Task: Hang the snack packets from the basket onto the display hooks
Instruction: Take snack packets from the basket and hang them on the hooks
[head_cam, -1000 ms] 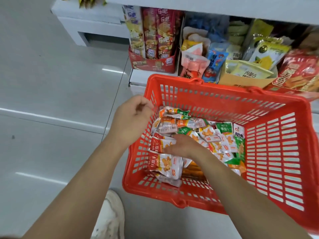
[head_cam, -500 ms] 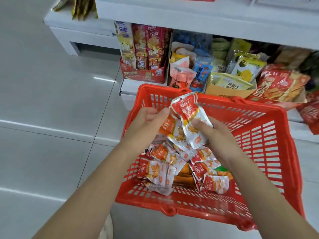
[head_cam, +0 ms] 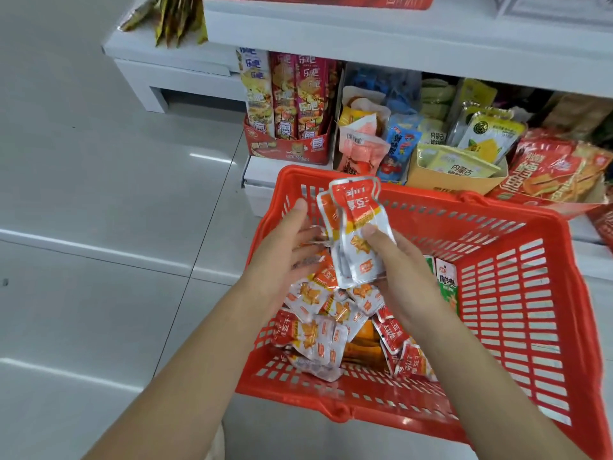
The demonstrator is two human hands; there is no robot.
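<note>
I am holding a bunch of packets up over the red basket with my right hand. The fingers of that hand are pinching the bunch. The thumb is pressing on the front of the foremost packet and the rest are hidden behind it. The packets in the bunch are red on top and silvery white below. They are overlapping one another, and their top ends are pointing away from me toward the shelf.

My left hand is reaching in from the left with its fingers straight and loosely spread. The fingertips are touching the left side of the bunch and are not curling round anything. The lower end of the bunch is hanging just above the pile of packets, which is lying loose in the left half of the basket and reaching down to its near wall. A green packet is showing just to the right of my right wrist, near the middle of the basket.

The basket is sitting right in front of the lower shelf, its far rim close to the goods there. A red box of tall packs is standing behind its left corner. A yellow carton of pale green packs is standing behind the middle of the rim. The pale tiled floor is stretching off to my left.
</note>
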